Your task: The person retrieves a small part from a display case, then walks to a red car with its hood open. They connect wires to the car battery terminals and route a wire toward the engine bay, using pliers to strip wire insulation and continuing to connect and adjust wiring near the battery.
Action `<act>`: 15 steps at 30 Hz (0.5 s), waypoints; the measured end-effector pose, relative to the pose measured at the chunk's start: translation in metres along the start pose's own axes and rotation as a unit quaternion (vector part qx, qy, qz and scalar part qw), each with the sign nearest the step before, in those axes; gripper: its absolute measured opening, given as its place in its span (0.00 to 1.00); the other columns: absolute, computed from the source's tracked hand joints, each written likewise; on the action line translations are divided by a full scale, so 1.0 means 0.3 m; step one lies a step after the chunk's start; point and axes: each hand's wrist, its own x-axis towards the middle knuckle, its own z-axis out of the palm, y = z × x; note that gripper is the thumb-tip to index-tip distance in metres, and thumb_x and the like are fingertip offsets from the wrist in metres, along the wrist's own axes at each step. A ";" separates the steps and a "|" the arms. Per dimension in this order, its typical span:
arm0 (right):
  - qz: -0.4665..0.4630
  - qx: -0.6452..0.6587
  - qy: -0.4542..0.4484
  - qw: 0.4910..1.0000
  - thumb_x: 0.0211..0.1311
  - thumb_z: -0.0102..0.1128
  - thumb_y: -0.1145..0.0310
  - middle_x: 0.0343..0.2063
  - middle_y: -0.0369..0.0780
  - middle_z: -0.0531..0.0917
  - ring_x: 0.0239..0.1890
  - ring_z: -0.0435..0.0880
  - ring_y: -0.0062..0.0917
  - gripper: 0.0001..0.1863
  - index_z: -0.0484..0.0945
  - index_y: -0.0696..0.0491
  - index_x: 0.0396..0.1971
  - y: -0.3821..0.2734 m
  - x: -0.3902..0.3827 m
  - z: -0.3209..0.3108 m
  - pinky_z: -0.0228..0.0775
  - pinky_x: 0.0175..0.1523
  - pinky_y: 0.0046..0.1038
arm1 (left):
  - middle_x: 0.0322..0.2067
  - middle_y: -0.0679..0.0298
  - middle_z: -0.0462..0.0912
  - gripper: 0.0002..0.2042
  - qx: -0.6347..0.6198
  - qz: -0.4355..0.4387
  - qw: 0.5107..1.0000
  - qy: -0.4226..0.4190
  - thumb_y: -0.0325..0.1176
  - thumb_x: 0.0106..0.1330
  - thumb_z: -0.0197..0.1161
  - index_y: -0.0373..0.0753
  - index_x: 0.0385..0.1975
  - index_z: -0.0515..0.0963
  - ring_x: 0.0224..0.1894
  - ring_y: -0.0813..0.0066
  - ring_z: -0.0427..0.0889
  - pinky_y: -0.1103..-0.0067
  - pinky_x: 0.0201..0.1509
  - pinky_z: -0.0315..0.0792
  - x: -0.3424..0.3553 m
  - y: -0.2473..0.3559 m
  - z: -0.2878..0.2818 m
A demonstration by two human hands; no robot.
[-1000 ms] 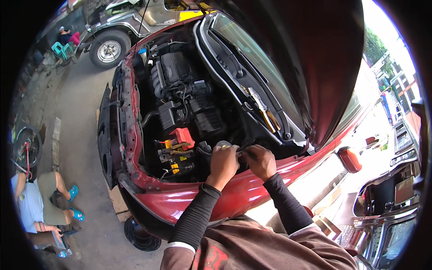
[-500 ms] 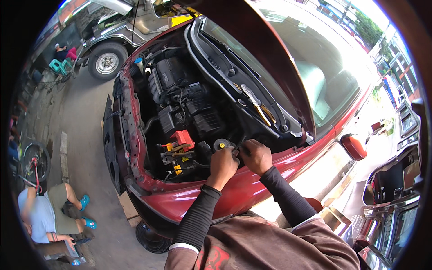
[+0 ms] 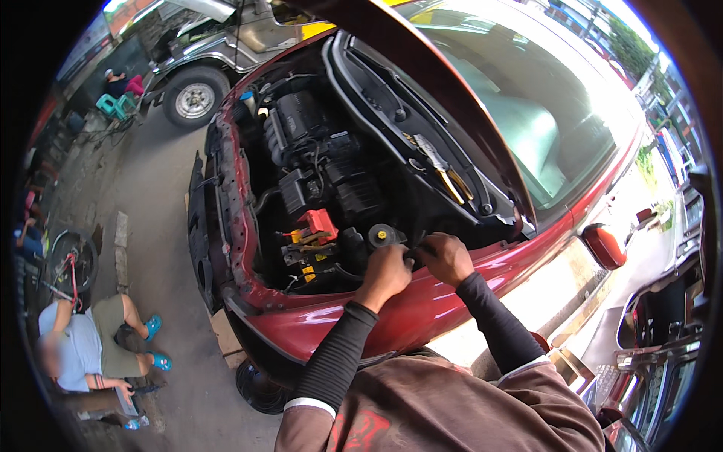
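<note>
Both my hands are over the near side of a red car's open engine bay, just inside the fender. My left hand is closed, its fingertips pinched beside a round dark cap with a yellow centre. Close by on the right, my right hand is closed too, its fingers curled toward the left. Something small and dark shows between the fingertips; I cannot make out what it is. Left of my hands sits the battery, with a red terminal cover beside it.
The black engine cover lies farther in. Pliers with yellow handles rest on the cowl below the windshield. The raised hood hangs above. A seated person is at the left, near a bicycle. A coiled black hose lies beside the bumper.
The view has shifted, so the car and surroundings appear farther right. My hands remain close together near the round cap, with their fingertips slightly moved.
</note>
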 end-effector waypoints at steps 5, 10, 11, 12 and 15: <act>0.043 -0.021 0.008 0.999 0.55 0.68 0.69 0.31 0.49 0.86 0.37 0.87 0.49 0.07 0.85 0.57 0.31 -0.032 -0.026 -0.022 0.78 0.40 0.44 | 0.34 0.45 0.87 0.08 0.007 -0.008 0.999 0.050 0.32 0.64 0.68 0.37 0.38 0.88 0.41 0.42 0.86 0.57 0.46 0.78 -0.004 0.037 0.043; 0.045 -0.004 0.012 0.999 0.55 0.68 0.69 0.30 0.51 0.86 0.34 0.86 0.50 0.08 0.84 0.58 0.28 -0.001 -0.046 -0.051 0.78 0.40 0.44 | 0.37 0.46 0.88 0.09 -0.037 -0.008 0.999 0.018 0.29 0.64 0.68 0.36 0.41 0.88 0.43 0.44 0.87 0.61 0.48 0.79 -0.004 0.036 0.051; 0.039 -0.001 0.014 0.999 0.55 0.68 0.69 0.30 0.51 0.86 0.34 0.86 0.50 0.07 0.84 0.58 0.28 0.005 -0.053 -0.049 0.78 0.40 0.45 | 0.37 0.45 0.88 0.09 -0.056 -0.004 0.998 0.008 0.29 0.64 0.68 0.35 0.41 0.88 0.43 0.44 0.87 0.61 0.48 0.79 0.001 0.039 0.056; 0.027 0.004 0.010 1.000 0.55 0.67 0.69 0.30 0.51 0.86 0.34 0.86 0.50 0.07 0.84 0.58 0.28 0.011 -0.059 -0.048 0.78 0.40 0.45 | 0.37 0.45 0.88 0.09 -0.069 -0.024 0.997 -0.001 0.28 0.64 0.67 0.35 0.41 0.88 0.43 0.44 0.87 0.62 0.49 0.79 0.005 0.043 0.061; 0.042 -0.038 -0.008 0.998 0.58 0.65 0.66 0.33 0.51 0.87 0.39 0.86 0.51 0.09 0.87 0.56 0.29 0.024 -0.066 -0.047 0.78 0.45 0.47 | 0.37 0.44 0.88 0.09 -0.046 0.001 0.999 0.018 0.28 0.65 0.67 0.34 0.41 0.88 0.43 0.43 0.87 0.61 0.49 0.79 0.019 0.071 0.098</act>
